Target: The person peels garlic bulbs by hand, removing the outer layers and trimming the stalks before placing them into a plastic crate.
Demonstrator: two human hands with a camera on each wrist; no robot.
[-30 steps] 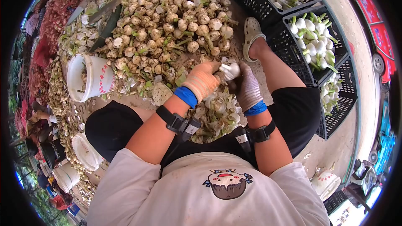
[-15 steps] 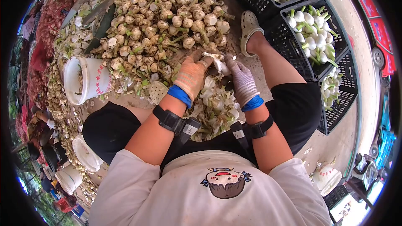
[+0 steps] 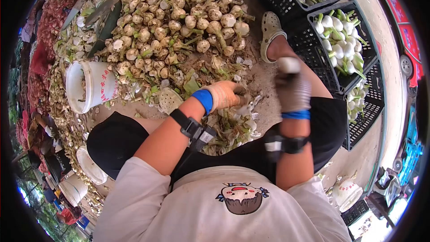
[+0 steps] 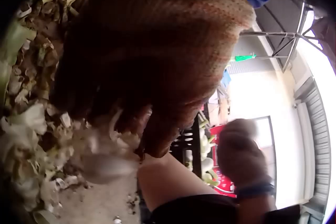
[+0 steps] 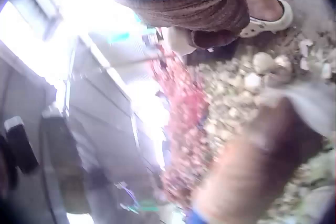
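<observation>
A trimmed white garlic bulb (image 3: 289, 65) shows at the fingertips of my right hand (image 3: 293, 92), which grips it above the right knee; both are blurred. In the right wrist view the bulb (image 5: 179, 40) peeks out beside the curled gloved fingers. My left hand (image 3: 226, 95), in an orange-striped glove, hangs loosely curled over the heap of garlic skins (image 3: 233, 123). Blurred pale skin (image 4: 107, 166) lies just below its fingertips in the left wrist view. Ahead spreads a large pile of unpeeled garlic (image 3: 179, 22) with stems.
Black crates (image 3: 317, 69) of cleaned white garlic (image 3: 342, 42) stand along my right side. A white bucket (image 3: 92, 87) sits at the left, with a perforated pale disc (image 3: 170, 101) near it. My clog-shod foot (image 3: 271, 36) rests between the pile and crates.
Both hands were together on one garlic bulb, pulling its skin. Now they have parted: the right has swung right with the bulb, while the left has dropped slightly over the skins.
</observation>
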